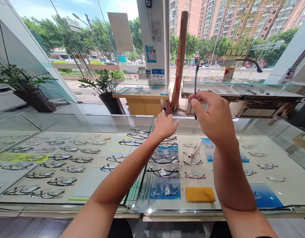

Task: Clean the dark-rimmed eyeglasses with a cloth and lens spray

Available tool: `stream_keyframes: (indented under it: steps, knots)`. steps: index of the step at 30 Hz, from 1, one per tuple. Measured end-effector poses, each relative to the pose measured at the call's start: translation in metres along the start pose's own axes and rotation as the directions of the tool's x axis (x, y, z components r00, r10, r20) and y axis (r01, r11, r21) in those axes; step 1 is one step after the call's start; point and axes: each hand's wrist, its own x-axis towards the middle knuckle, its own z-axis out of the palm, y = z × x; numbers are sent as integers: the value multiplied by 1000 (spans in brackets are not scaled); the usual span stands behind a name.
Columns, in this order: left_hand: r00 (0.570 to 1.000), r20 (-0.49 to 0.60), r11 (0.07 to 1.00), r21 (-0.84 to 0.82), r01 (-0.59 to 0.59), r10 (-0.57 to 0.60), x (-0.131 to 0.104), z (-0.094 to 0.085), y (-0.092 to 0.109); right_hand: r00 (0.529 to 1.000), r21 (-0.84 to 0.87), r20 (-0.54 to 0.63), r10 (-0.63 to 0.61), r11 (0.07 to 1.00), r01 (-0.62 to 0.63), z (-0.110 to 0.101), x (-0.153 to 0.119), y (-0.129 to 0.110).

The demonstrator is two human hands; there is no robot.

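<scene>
My right hand (213,115) is raised above the right part of the glass counter, thumb and fingers pinched on a dark pair of eyeglasses (196,79). One temple of that pair reaches out to the upper right and ends in a dark curved tip. My left hand (164,125) stretches forward over the far middle of the counter, fingers apart, with nothing held. Below and around it, several eyeglasses (164,158) lie in rows, stacked closely near the counter's middle seam. Whether the left hand touches the glass I cannot tell.
The glass counter (93,115) spans the view, with more eyeglasses in its left part. A yellow case (200,194) and a white tube (196,148) are at the right. Beyond stand potted plants (109,96), a wooden post (181,59) and another display case (142,96).
</scene>
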Motion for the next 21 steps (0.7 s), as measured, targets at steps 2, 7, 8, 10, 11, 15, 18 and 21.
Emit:
stream_keyframes:
  steps: [2,7,8,10,11,15,18,21]
  knots:
    - [995,-11,994,44,103,-103,12,-4,-17,1000,-5,6,-1,1000,1,-1,0,-1]
    - [976,118,980,107,169,-181,36,8,-47,1000,-9,2,-17,1000,17,-1,-1,-1]
    - [974,138,981,105,164,-178,39,12,-50,1000,-9,2,-24,1000,24,-1,-2,-1]
    - [972,167,984,93,149,-163,44,18,-55,999,-10,1,-36,999,36,-1,-2,-1]
    - [972,175,986,88,142,-156,45,20,-56,999,-10,2,-38,999,38,-2,-2,-2]
    - [973,176,987,85,136,-149,45,21,-56,999,-8,6,-32,999,32,-2,-2,-3]
    - [975,161,987,77,140,-151,43,17,-53,1000,10,6,-29,1000,29,-3,-2,-3]
    - [982,127,990,63,129,-136,40,8,-49,1000,32,14,-24,999,24,-3,-2,-4]
